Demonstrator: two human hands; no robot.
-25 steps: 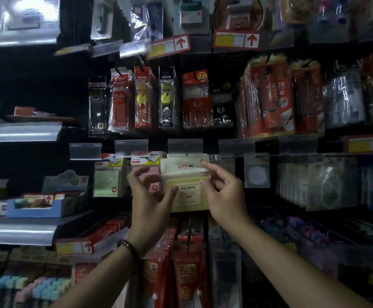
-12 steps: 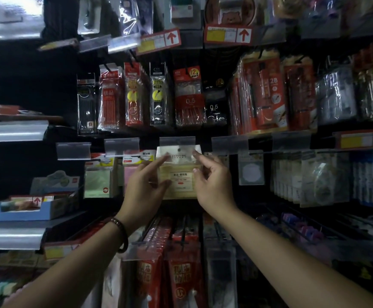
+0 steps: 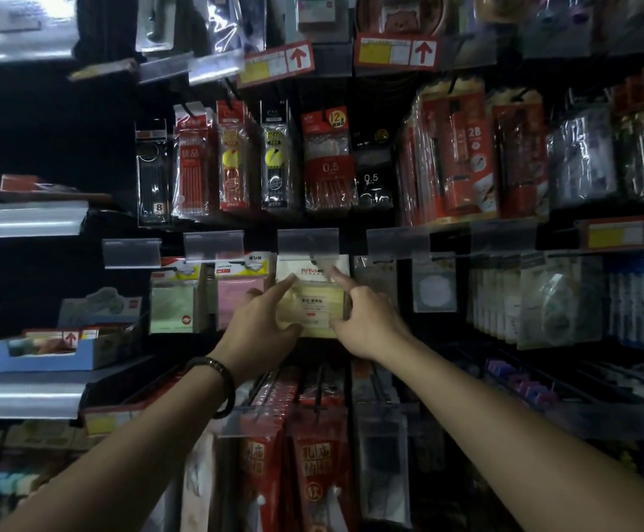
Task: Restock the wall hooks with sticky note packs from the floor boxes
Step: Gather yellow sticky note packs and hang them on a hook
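Yellow pack: we hold a yellow sticky note pack (image 3: 314, 307) with a white header card, up against the wall display, directly beneath a clear price-tag holder (image 3: 308, 241); whether its hang hole is on the hook we cannot tell.
Left hand: our left hand (image 3: 260, 332) grips the pack's left edge, index finger stretched up to the header, thumb under the lower corner.
Right hand: our right hand (image 3: 366, 324) clasps the pack's right edge, index finger raised onto the header card.
Wrist: a dark beaded bracelet (image 3: 218, 382) sits on our left wrist.
Neighbours, same row: a pink sticky note pack (image 3: 236, 297) hangs just left of the one we hold, partly behind our left hand; a green sticky note pack (image 3: 172, 305) hangs further left.
Row above: packs of pens and refills (image 3: 236, 159) hang on hooks, red and black packaging.
Row below: red packs with printed characters (image 3: 308, 455) hang under our forearms.
Left side: a blue display box (image 3: 59, 355) rests on a metal shelf (image 3: 24, 397).
Right side: clear-wrapped goods hang in dim light; contents too dark to list.
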